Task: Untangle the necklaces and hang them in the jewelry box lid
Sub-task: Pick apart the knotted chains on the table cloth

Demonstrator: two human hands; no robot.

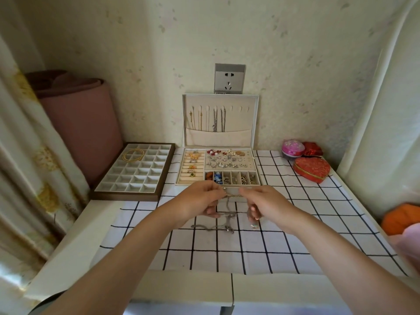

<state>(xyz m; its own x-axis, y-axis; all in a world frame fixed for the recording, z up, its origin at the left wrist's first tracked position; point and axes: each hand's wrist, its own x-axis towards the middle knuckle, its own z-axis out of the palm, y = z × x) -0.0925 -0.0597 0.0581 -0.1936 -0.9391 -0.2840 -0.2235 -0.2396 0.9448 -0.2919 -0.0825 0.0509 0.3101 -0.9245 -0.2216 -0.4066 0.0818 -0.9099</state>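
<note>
necklaces (228,215): silver, tangled, perhaps two, part raised, rest flat | jewelry box lid (243,119): upright, chains (215,121) hung

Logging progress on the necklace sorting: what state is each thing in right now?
Jewelry box: open, lid standing upright.
Lid hooks: left ones carry hung chains, rightmost ones bare.
Tangled silver chains: lifted between both hands, loose end trailing on the cloth.
Left hand: pinching the chains.
Right hand: pinching the chains.
Grid tray: uncovered, gold necklace inside.
Heart-shaped box: closed.
Wall socket: nothing plugged in.
</note>
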